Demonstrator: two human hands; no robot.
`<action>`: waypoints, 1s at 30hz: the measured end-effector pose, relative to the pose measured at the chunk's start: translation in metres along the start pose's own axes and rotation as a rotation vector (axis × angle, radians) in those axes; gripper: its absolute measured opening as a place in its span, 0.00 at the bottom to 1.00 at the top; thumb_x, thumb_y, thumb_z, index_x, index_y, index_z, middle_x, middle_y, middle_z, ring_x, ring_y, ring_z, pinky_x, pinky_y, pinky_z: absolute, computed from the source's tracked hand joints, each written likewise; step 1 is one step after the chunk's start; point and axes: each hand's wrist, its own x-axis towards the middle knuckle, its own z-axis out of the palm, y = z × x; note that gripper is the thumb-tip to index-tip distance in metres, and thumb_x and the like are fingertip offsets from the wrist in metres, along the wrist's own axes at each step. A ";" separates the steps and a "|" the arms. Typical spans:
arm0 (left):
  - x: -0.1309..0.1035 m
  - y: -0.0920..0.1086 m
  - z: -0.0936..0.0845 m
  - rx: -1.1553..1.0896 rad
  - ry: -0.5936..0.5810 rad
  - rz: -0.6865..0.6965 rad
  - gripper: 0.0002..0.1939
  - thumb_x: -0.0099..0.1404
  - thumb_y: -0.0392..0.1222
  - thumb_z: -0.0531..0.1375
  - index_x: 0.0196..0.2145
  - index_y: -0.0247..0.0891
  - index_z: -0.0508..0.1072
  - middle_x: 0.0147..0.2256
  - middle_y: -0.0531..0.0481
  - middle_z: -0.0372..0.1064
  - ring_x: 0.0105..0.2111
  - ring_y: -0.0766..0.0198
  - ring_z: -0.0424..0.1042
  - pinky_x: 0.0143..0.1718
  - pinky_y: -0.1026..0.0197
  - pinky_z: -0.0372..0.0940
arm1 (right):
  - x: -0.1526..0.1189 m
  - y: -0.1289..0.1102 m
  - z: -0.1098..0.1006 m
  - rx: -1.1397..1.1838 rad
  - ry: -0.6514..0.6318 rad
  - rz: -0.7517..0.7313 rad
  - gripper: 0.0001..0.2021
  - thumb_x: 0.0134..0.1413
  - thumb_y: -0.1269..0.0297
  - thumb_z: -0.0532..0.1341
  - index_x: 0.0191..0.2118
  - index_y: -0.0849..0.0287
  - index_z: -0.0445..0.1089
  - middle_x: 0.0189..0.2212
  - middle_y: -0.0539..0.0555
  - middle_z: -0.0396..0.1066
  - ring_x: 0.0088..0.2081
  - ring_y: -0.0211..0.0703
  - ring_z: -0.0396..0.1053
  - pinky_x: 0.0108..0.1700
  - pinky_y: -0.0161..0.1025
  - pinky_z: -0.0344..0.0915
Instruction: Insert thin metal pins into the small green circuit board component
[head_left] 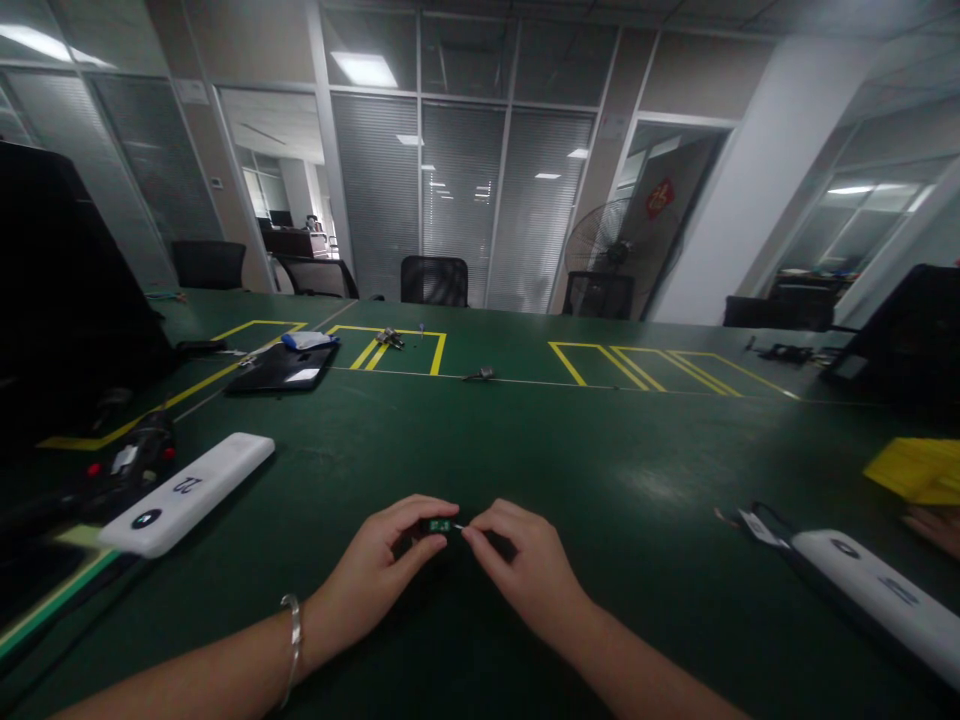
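White unit marked 22 (206,482) lies left of both hands. Left hand (375,565) pinches a small dark-green part (439,525), held between the hands. Thin pale piece (458,527) at its right end; right hand (529,560) pinched narrow on that. I'd guess sideways force could bend the piece; a loose pinch could drop the part.

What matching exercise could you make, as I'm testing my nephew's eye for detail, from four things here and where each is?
Things
1. fan
2. small green part
3. bracelet
4. white bar marked 22

Places
A. pinched in the left hand
B. lying on the table, to the left of that hand
C. beyond the table's far edge
D. around the left wrist

Right pairs: 1-C, 2-A, 3-D, 4-B
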 end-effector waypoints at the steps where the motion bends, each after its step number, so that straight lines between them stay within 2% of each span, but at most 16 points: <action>1: 0.000 -0.001 0.000 0.004 0.000 -0.002 0.14 0.66 0.38 0.57 0.49 0.44 0.73 0.45 0.48 0.73 0.41 0.60 0.73 0.45 0.58 0.68 | 0.000 0.000 0.000 0.010 -0.004 -0.007 0.09 0.61 0.64 0.57 0.33 0.56 0.75 0.28 0.50 0.70 0.31 0.39 0.68 0.33 0.34 0.59; 4: -0.001 -0.002 0.000 0.004 -0.001 0.008 0.13 0.67 0.38 0.56 0.48 0.43 0.74 0.40 0.48 0.75 0.35 0.62 0.74 0.39 0.59 0.70 | 0.000 -0.001 0.000 0.042 -0.011 -0.026 0.09 0.61 0.65 0.57 0.33 0.57 0.75 0.28 0.50 0.70 0.31 0.39 0.68 0.33 0.34 0.59; 9: -0.001 0.001 0.000 0.015 0.054 0.055 0.13 0.64 0.36 0.59 0.45 0.46 0.77 0.45 0.49 0.76 0.47 0.58 0.73 0.50 0.56 0.66 | -0.002 -0.002 0.000 0.080 0.003 -0.035 0.09 0.61 0.65 0.58 0.32 0.58 0.74 0.27 0.50 0.69 0.30 0.38 0.67 0.32 0.34 0.58; 12: 0.000 0.001 0.000 -0.033 0.058 0.033 0.13 0.63 0.36 0.60 0.45 0.46 0.77 0.45 0.50 0.77 0.46 0.58 0.74 0.50 0.56 0.67 | -0.002 -0.002 0.000 0.105 0.005 -0.044 0.09 0.61 0.66 0.58 0.32 0.57 0.74 0.27 0.50 0.69 0.30 0.38 0.67 0.32 0.34 0.58; 18: 0.000 0.001 0.001 -0.113 0.045 -0.012 0.13 0.63 0.36 0.60 0.44 0.45 0.78 0.43 0.49 0.77 0.40 0.59 0.76 0.42 0.59 0.71 | -0.001 -0.003 -0.001 0.160 -0.016 -0.040 0.09 0.61 0.66 0.58 0.34 0.56 0.75 0.27 0.49 0.70 0.31 0.37 0.68 0.33 0.33 0.58; 24: -0.002 0.003 0.002 -0.025 0.083 0.040 0.13 0.63 0.36 0.61 0.44 0.47 0.78 0.44 0.50 0.77 0.46 0.57 0.74 0.50 0.57 0.66 | -0.001 -0.004 -0.001 0.155 -0.005 -0.034 0.08 0.61 0.66 0.58 0.33 0.56 0.75 0.27 0.49 0.70 0.31 0.38 0.68 0.33 0.33 0.58; 30: -0.002 0.000 0.002 -0.173 0.044 -0.038 0.13 0.64 0.38 0.60 0.45 0.44 0.77 0.42 0.48 0.77 0.36 0.60 0.76 0.39 0.59 0.71 | 0.000 -0.005 -0.002 0.158 -0.024 -0.021 0.09 0.61 0.66 0.58 0.33 0.56 0.76 0.27 0.49 0.70 0.31 0.38 0.68 0.33 0.33 0.58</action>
